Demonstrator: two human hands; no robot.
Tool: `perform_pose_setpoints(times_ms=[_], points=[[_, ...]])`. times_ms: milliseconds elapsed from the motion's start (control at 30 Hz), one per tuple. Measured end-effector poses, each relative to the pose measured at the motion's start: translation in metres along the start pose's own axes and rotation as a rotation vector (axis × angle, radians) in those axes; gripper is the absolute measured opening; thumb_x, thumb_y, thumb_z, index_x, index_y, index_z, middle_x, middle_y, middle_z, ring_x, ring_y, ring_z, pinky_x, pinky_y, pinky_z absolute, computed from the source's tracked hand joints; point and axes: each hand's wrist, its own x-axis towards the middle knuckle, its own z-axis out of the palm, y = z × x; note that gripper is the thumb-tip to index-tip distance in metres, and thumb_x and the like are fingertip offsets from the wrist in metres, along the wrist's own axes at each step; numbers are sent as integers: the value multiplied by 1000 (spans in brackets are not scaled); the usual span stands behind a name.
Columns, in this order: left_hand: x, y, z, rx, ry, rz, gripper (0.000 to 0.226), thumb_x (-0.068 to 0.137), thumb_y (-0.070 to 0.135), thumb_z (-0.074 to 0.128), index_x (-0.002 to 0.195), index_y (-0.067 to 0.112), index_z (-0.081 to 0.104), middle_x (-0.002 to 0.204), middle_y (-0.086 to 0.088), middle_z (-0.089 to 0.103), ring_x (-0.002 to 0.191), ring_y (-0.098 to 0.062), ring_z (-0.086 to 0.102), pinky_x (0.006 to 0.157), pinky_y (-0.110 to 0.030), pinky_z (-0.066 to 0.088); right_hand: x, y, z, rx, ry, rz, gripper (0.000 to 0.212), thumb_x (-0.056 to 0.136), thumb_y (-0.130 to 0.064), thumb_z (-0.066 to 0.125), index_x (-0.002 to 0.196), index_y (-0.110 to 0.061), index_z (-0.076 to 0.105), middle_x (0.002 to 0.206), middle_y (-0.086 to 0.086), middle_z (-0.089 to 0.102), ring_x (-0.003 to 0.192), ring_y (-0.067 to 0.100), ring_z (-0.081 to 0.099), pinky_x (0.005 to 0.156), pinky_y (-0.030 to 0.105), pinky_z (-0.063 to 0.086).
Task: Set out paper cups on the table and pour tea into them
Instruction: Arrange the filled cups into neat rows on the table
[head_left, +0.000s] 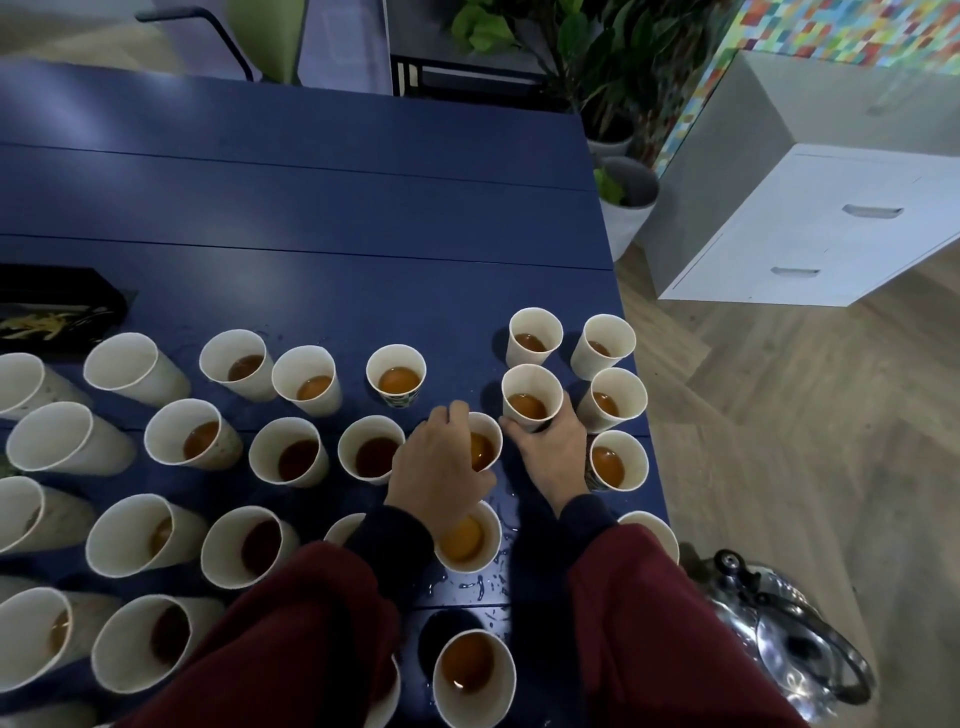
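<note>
Paper cups of tea stand upright, mouths up, across the frame's lower half on the blue table. Left hand curls round a centre cup; right hand grips the neighbouring cup just right.

Dark blue worktop fills the left. Wood-plank floor at right. White drawer cabinet upper right, colourful tiled wall above it. Potted plants top centre, green chair upper left.

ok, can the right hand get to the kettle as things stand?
Probably yes, once freed: the right hand grips a cup now. The kettle sits low beyond the right edge of the table, beside that arm, with nothing visibly between them.
</note>
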Motion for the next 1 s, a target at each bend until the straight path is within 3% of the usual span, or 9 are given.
perform_pose_setpoints(times_ms=[100,267,467,567,667,733,867,900,1000], points=[[3,-2,-9,-14,-5,-29,56,78,39,76,119,19,44,112,-2,57,97,-20,58,76,-28,49,-1,4,4,-23,18,43,53,73,-19,89,111,-14,54,105,-2,66,94,14,59,79,16,37],[5,-5,-19,-37,-23,-59,52,79,37,76,116,19,44,116,-3,56,99,-21,57,74,-27,39,-6,8,10,-46,32,100,65,74,-23,89,125,-12,50,120,8,67,110,25,63,87,26,42],[4,-2,-29,-76,2,-68,45,78,33,75,107,17,45,104,-2,54,86,-17,51,69,-27,36,-12,-2,5,-63,-18,137,72,75,-9,85,134,-7,43,125,12,64,114,26,60,85,16,35],[3,3,-38,-108,44,-56,42,75,32,76,101,15,47,96,-3,54,82,-23,55,66,-28,37,-21,-9,1,-71,1,215,69,78,-8,80,135,-3,41,124,17,63,116,34,60,89,26,42],[-1,11,-54,-58,61,-55,48,79,36,75,113,13,49,107,-6,57,89,-26,57,70,-28,35,-29,-16,-6,-90,-21,349,55,80,-16,80,123,-2,47,118,17,64,114,36,61,90,35,46],[-5,17,-65,-41,63,-72,54,80,38,74,120,14,48,117,-6,57,99,-28,58,72,-29,36,-35,-22,-14,-159,-165,427,49,82,-28,80,113,3,59,105,14,66,103,29,62,84,35,45],[-15,30,-77,-25,79,-18,48,78,41,73,110,16,47,113,-5,59,97,-25,58,70,-30,37,-55,-41,-34,-275,-331,300,24,82,-29,79,80,-10,64,75,-2,59,82,22,57,77,32,43],[-19,34,-80,-18,80,1,47,77,41,73,106,16,45,110,-5,59,96,-25,57,69,-31,36,-63,-48,-38,-282,-328,251,23,82,-28,80,90,-14,62,84,-5,59,90,21,58,79,30,42],[-28,47,-85,9,54,55,48,75,45,73,101,18,44,104,-2,58,95,-24,58,68,-31,35,-82,-60,-45,-144,-253,-20,67,76,-32,87,131,-21,50,124,-4,62,116,16,59,90,27,45]])
